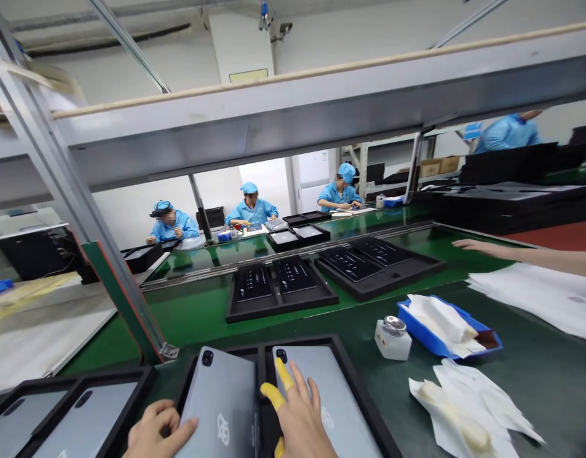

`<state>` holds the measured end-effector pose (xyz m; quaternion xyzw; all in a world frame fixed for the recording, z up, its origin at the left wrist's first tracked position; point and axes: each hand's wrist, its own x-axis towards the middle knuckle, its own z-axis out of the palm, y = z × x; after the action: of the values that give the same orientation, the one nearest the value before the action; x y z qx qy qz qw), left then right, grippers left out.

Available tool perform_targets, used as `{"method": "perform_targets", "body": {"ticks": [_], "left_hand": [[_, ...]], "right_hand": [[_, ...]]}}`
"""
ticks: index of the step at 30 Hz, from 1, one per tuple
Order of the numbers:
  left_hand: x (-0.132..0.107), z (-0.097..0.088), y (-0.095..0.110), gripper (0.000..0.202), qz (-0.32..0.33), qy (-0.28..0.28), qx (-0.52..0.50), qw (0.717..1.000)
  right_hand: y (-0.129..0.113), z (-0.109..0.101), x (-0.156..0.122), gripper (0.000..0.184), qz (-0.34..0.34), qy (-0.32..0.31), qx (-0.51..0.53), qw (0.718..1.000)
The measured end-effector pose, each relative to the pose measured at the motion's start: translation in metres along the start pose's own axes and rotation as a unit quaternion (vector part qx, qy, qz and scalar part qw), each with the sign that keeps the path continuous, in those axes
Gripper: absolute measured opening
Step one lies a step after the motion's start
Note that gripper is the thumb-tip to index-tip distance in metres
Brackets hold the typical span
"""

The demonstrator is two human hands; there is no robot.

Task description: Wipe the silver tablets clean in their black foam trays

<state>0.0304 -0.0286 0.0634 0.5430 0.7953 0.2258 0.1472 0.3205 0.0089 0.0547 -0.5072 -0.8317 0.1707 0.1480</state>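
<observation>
In front of me a black two-compartment tray (pixel 343 356) holds grey-blue tablets, backs up. The left tablet (pixel 226 381) sits at a slant, seemingly raised from its compartment. My left hand (pixel 156 429) has its thumb on that tablet's left edge, with the fingers curled beside it. On the right tablet (pixel 343 401), lying in its compartment, my right hand (pixel 299 413) rests near the camera corner, fingers spread. Yellow finger cots cover some of its fingers, and nothing shows in its grasp.
Another tray (pixel 147 381) with tablets lies left. Two trays (pixel 283 305) of dark-screened tablets stand on the green belt. A white pump bottle (pixel 392 338), blue box (pixel 438 346) and crumpled wipes (pixel 464 407) lie right. A co-worker's arm (pixel 526 253) reaches in; a metal post (pixel 116 280) stands left.
</observation>
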Motion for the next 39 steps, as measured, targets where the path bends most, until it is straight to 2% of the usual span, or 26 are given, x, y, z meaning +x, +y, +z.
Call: {"method": "perform_targets", "body": {"ticks": [5,8,12,15,17,19,24,28,32,36,39], "left_hand": [[-0.012,-0.009,0.058,0.035,0.104,-0.054,-0.046,0.992],[-0.018,-0.008,0.094,0.035,0.121,-0.094,-0.031,0.988],[-0.020,-0.004,0.130,0.020,0.122,-0.138,-0.008,0.983],[-0.020,-0.001,0.142,0.021,0.139,-0.165,-0.019,0.976],[-0.019,-0.002,0.143,0.024,0.153,-0.173,-0.026,0.973],[-0.018,-0.006,0.141,0.028,0.159,-0.171,-0.029,0.972],[-0.009,-0.025,0.139,0.036,0.149,-0.125,-0.023,0.981],[0.008,-0.032,0.153,0.030,0.148,-0.081,0.004,0.986],[0.027,-0.023,0.166,0.024,0.133,-0.063,0.036,0.988],[0.038,-0.016,0.175,0.021,0.131,-0.069,0.063,0.987],[0.039,-0.015,0.181,0.019,0.129,-0.070,0.089,0.985]], "right_hand": [[0.009,-0.057,-0.026,0.075,-0.007,0.104,-0.001,0.995],[0.021,-0.094,-0.045,0.063,0.052,0.144,-0.052,0.987],[0.037,-0.135,-0.064,0.029,0.206,0.077,-0.120,0.968],[0.050,-0.152,-0.070,0.029,0.249,0.027,-0.110,0.962],[0.058,-0.157,-0.072,0.022,0.235,0.022,-0.082,0.968],[0.061,-0.158,-0.072,0.019,0.210,0.043,-0.043,0.976],[0.049,-0.156,-0.061,0.017,0.151,0.095,0.040,0.983],[0.032,-0.153,-0.029,0.016,0.129,0.101,0.011,0.986],[0.022,-0.144,0.002,0.017,0.130,0.095,-0.014,0.987],[0.017,-0.138,0.013,0.017,0.135,0.090,-0.039,0.986],[0.012,-0.141,0.016,0.023,0.124,0.083,-0.084,0.985]]}}
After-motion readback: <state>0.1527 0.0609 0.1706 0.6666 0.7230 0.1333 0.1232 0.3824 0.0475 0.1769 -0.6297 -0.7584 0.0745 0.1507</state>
